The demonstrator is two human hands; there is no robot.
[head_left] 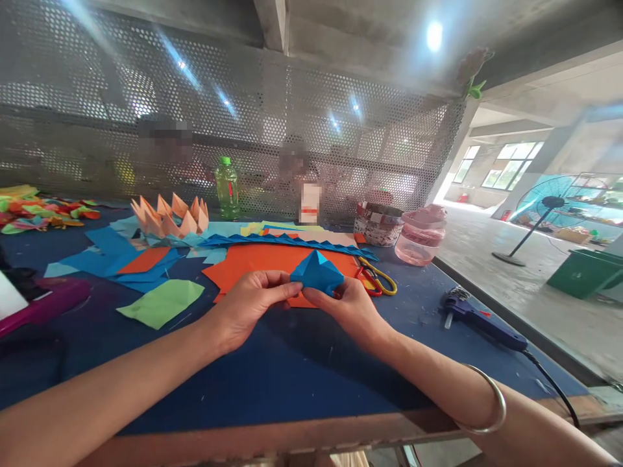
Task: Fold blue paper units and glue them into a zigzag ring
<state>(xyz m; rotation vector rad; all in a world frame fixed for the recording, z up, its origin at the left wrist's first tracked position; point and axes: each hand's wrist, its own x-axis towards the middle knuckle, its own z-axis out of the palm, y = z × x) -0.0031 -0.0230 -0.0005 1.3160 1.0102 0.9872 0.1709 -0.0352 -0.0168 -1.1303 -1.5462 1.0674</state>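
Blue-covered bench [292, 383] set against a perforated metal screen, strewn with coloured paper. At far left a flat green sheet [160, 303] lies unfolded; behind it stands a cluster of peach folded points [170, 220], which look finished. My left hand [243, 311] pinches the left corner of the blue folded piece [316, 272] between thumb and forefinger, other fingers curled under. The piece is held just above the orange sheet [253, 259], mid-bench, between both hands. It already carries several creases and a formed peak, so I judge the folding well advanced, though the lower edges appear not yet closed. Its peak points up and away from me toward the screen; its long axis runs left to right, hand to hand. My right hand [353, 311] grips the right corner, fingers closed beneath it. Scissors [374, 279] lie just beyond that hand, and a glue gun [479, 321] rests untouched near the right edge.
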